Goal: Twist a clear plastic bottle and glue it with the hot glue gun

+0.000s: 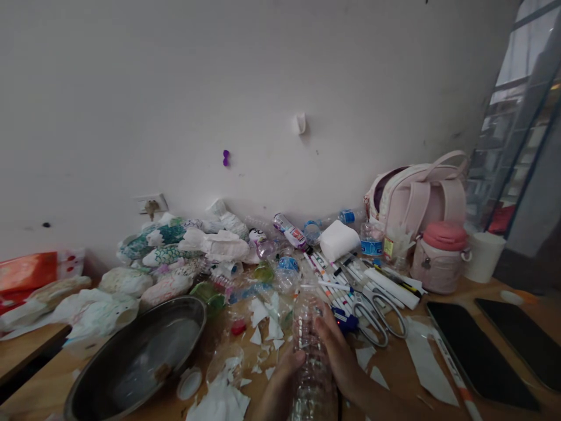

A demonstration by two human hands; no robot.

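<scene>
A clear ribbed plastic bottle [310, 365] stands at the front middle, between my two hands. My left hand [284, 377] grips its left side, with the thumb against the plastic. My right hand [333, 345] wraps round its right side. Just beyond my right hand lie grey-handled scissors [372, 318] and a dark blue object [345, 320] with a small red light; I cannot make out its kind. Torn white paper scraps [272, 316] are scattered left of the bottle, near a red bottle cap [238, 326].
A metal basin [199, 316] stands at left. Behind it, wrapped bundles [169, 286] are piled against the wall. Markers [326, 275] and more bottles lie at the back. At right are a pink backpack [421, 193], a pink jar [438, 263], a white cup [486, 257] and two dark phones [482, 356].
</scene>
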